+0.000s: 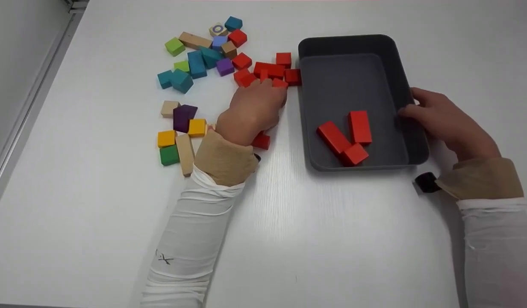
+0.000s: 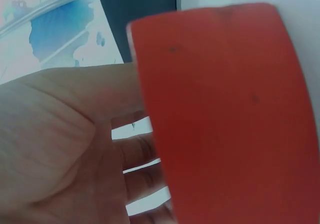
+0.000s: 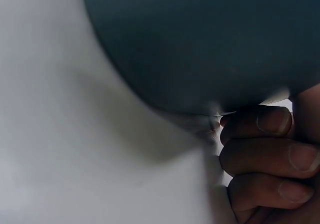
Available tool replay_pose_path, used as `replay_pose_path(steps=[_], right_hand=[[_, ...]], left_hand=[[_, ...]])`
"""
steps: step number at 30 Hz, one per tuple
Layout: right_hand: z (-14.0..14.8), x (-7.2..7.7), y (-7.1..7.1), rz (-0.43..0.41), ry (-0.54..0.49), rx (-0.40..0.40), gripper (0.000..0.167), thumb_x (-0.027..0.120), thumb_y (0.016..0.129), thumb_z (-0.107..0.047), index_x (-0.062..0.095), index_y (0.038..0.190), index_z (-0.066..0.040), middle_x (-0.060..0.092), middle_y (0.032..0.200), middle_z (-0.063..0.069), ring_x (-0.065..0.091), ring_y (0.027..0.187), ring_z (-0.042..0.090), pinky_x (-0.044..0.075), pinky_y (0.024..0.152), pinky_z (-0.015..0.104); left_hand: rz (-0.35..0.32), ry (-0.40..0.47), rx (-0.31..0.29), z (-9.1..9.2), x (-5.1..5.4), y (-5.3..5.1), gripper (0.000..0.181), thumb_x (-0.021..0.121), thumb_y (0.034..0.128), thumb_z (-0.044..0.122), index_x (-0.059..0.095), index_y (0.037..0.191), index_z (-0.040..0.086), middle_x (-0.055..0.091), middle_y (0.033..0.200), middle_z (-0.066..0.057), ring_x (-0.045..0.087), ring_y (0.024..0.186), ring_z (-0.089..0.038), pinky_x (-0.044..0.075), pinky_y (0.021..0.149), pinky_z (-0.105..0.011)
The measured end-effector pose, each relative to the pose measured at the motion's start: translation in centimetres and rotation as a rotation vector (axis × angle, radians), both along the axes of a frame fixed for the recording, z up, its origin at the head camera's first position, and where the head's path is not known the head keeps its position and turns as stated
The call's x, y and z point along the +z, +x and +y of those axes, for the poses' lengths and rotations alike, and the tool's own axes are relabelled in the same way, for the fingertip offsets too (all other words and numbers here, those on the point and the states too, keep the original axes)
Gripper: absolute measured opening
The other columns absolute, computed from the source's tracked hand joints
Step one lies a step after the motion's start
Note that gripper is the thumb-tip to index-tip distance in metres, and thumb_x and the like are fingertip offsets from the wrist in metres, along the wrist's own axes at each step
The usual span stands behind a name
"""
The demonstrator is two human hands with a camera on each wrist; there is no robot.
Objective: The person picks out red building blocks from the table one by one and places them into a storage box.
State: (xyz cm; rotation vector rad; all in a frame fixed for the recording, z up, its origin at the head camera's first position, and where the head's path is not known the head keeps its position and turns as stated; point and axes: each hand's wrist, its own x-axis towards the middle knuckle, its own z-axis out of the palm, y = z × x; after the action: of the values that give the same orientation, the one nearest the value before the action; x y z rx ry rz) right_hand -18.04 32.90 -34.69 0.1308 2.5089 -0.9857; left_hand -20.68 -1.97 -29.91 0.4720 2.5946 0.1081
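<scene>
My left hand (image 1: 254, 109) reaches over the cluster of red blocks (image 1: 269, 69), left of the dark grey tray (image 1: 305, 107). The back of the hand hides its fingertips in the head view. Close to the left wrist camera, a red block (image 2: 225, 119) covers the ends of the fingers, so whether they pinch anything is not visible. My right hand (image 1: 451, 117) grips the tray's right wall, thumb over the rim; its fingers (image 3: 265, 159) curl beside the tray (image 3: 200, 48) in the right wrist view. Inside the tray lie three red blocks (image 1: 360, 127).
Blue, green, purple and plain wooden blocks (image 1: 197, 64) lie scattered at the upper left. Yellow blocks (image 1: 197, 128), a dark purple block (image 1: 184, 118), a green block (image 1: 169, 155) and a long wooden block (image 1: 185, 155) sit left of my left wrist.
</scene>
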Motion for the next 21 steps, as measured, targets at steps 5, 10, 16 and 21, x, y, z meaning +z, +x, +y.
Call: replay_pose_path(steps=[5,10,16,21], right_hand=[[0.09,-0.01,0.02,0.008,-0.002,-0.001,0.055,0.04,0.106,-0.035,0.04,0.157,-0.015,0.054,0.135,0.014,0.057,0.091,0.002,0.045,0.078,0.015],[0.09,-0.02,-0.01,0.003,-0.002,-0.008,0.053,0.041,0.105,-0.034,0.042,0.155,-0.015,0.055,0.131,0.008,0.057,0.093,0.003,0.045,0.079,0.016],[0.03,-0.05,-0.16,0.02,0.007,-0.006,0.053,0.042,0.105,-0.033,0.043,0.154,-0.014,0.058,0.126,0.006,0.059,0.089,0.002,0.047,0.076,0.017],[0.1,-0.12,-0.19,0.016,0.005,-0.002,0.052,0.042,0.105,-0.033,0.043,0.154,-0.015,0.06,0.118,-0.003,0.06,0.087,0.003,0.048,0.075,0.019]], left_hand=[[-0.049,0.009,0.049,-0.01,0.29,-0.15,0.078,0.08,0.0901,0.021,0.042,0.158,0.023,0.046,0.155,-0.014,0.041,0.143,-0.032,0.04,0.117,-0.06],[-0.085,0.022,0.092,-0.14,0.34,-0.18,0.09,0.082,0.087,0.015,0.034,0.162,0.026,0.032,0.164,-0.015,0.032,0.149,-0.035,0.044,0.115,-0.06],[-0.073,0.021,0.077,-0.11,0.39,-0.19,0.086,0.08,0.0886,0.016,0.036,0.162,0.024,0.034,0.163,-0.016,0.039,0.144,-0.034,0.053,0.108,-0.049],[-0.052,0.057,0.07,-0.1,0.55,-0.32,0.062,0.076,0.0942,0.027,0.05,0.15,0.02,0.056,0.139,-0.011,0.054,0.124,-0.025,0.055,0.097,-0.04]])
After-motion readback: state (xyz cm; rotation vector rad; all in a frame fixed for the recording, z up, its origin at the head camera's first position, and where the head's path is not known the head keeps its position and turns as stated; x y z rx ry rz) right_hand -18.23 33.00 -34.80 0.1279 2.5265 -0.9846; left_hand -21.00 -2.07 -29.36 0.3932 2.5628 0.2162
